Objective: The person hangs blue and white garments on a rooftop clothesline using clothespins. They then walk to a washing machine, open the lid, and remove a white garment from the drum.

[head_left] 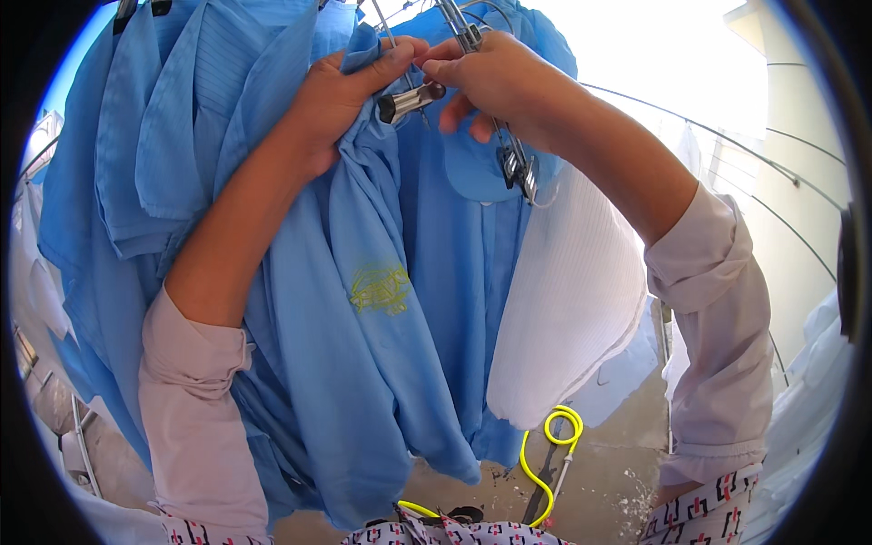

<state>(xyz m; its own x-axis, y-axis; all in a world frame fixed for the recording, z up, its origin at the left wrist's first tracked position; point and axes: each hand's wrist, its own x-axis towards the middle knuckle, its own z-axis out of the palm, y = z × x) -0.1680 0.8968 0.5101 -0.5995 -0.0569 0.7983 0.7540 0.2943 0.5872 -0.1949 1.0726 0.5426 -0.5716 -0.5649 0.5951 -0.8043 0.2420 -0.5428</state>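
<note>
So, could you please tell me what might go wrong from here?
The blue garment bunched in the left hand might slip if that grip loosens. The silver clip beside the right hand could pinch it. The yellow hose lying loosely on the ground might trip someone.

I see a sky-blue cloth garment (pixel 341 363) below the left fingers (pixel 396 57), marked with a yellow-green line motif (pixel 380 290). Beside the right fingers (pixel 455 112), a slim metal clip (pixel 413 101) shines silver with a black end. Below them, a rounded cloth piece (pixel 572 300) is white, finely striped; farther beneath, a looped, slender hose (pixel 549 492) is bright yellow.
</note>
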